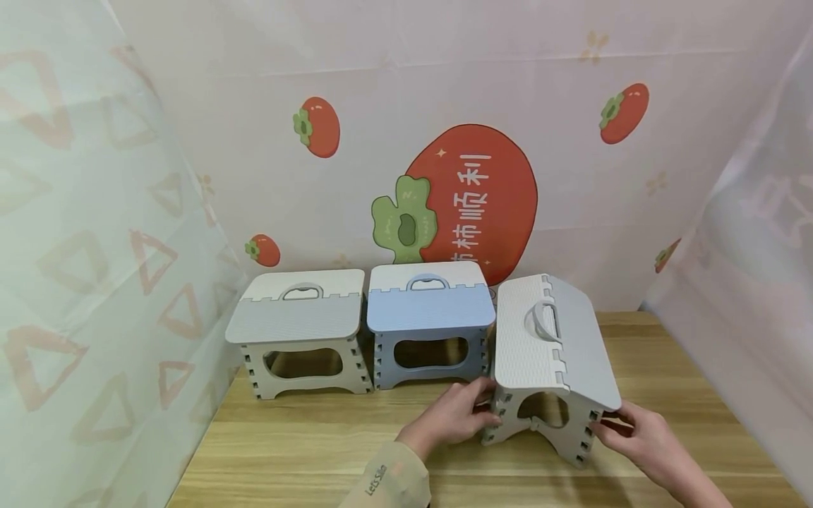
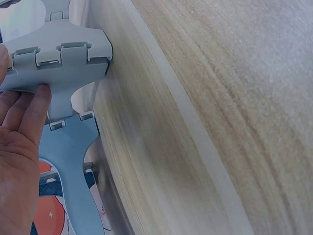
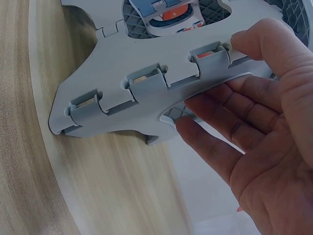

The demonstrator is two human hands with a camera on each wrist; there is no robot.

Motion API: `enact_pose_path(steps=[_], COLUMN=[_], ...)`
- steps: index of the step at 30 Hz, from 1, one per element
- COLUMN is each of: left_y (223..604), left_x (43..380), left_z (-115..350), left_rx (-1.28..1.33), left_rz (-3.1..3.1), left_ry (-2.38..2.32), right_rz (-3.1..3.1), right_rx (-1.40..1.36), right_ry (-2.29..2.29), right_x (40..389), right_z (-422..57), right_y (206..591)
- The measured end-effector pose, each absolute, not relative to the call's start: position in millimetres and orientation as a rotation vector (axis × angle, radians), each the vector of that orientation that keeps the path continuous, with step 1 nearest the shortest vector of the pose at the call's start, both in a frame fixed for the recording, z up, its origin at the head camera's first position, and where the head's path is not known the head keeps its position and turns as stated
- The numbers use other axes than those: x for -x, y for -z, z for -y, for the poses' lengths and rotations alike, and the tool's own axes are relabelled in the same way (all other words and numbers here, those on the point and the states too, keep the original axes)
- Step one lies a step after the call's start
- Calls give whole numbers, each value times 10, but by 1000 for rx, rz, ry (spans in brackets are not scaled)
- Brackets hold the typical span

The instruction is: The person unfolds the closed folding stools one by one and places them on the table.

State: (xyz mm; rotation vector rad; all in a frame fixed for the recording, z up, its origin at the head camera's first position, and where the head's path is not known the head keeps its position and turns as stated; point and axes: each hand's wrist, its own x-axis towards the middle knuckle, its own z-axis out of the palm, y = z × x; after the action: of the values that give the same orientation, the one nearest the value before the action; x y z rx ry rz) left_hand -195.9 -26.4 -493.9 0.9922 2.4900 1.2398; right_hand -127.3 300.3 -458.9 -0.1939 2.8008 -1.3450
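A grey-and-white folding step stool (image 1: 552, 339) stands turned at an angle at the right of the row in the head view. My left hand (image 1: 454, 416) grips its left leg panel low down, with the fingers on the panel's inner edge (image 2: 58, 68) in the left wrist view. At the opposite side my right hand (image 1: 641, 437) holds the right leg edge. In the right wrist view the thumb lies on the hinged leg corner (image 3: 142, 81) and the fingers reach around to the other side. The stool's top handle (image 1: 543, 321) faces up, untouched.
A blue folding stool (image 1: 430, 310) stands just left of the held one, and another grey-and-white stool (image 1: 295, 317) is left of that. All stand on a wood-grain table (image 1: 305, 451). Printed cloth (image 1: 356, 212) hangs behind, with pale curtains (image 1: 82, 247) at both sides.
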Motion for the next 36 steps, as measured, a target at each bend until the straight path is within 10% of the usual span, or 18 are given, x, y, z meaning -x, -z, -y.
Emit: enact_pose_path(steps=[36], left_y=[4953], left_x=[1952], left_z=[244], left_rx=[-911], left_rz=[-2425], left_ry=[-1334], right_rz=[-2830], right_rx=[273], right_ry=[1338], right_x=[1269], right_z=[-3072], right_y=[4596])
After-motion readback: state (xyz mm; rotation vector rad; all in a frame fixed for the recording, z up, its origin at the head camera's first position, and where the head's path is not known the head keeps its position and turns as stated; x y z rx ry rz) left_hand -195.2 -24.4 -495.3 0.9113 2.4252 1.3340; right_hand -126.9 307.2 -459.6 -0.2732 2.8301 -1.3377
